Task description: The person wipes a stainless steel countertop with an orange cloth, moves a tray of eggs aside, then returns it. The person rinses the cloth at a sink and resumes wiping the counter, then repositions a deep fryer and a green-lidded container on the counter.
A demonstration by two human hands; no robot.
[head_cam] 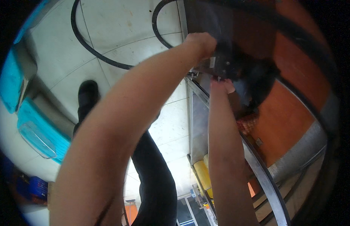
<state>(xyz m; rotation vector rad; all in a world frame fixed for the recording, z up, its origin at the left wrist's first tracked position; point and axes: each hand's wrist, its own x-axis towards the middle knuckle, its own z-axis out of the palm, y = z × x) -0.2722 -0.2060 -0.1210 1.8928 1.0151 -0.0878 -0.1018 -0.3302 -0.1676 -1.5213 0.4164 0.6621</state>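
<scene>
My left hand (202, 43) is bent at the wrist against a dark panel (209, 17); its fingers are turned away and what they hold is hidden. Below it, my right hand (223, 85) reaches in under a dark metal part (227, 66) with bolt heads on it. The fingertips of that hand are lost in shadow, so its grip cannot be told. Beside both hands is a metal fitting (193, 75) on the corner of a steel frame (199, 93). A black bulky thing (259, 79), blurred, lies to the right of my right hand.
A black hose (96, 53) loops over the white tiled floor (121, 25). Teal lidded bins (42, 127) stand at the left. At the right are an orange surface (293, 121), a curved metal edge (262, 172) and a reddish net bag (247, 124). A yellow cylinder (202, 172) sits lower down.
</scene>
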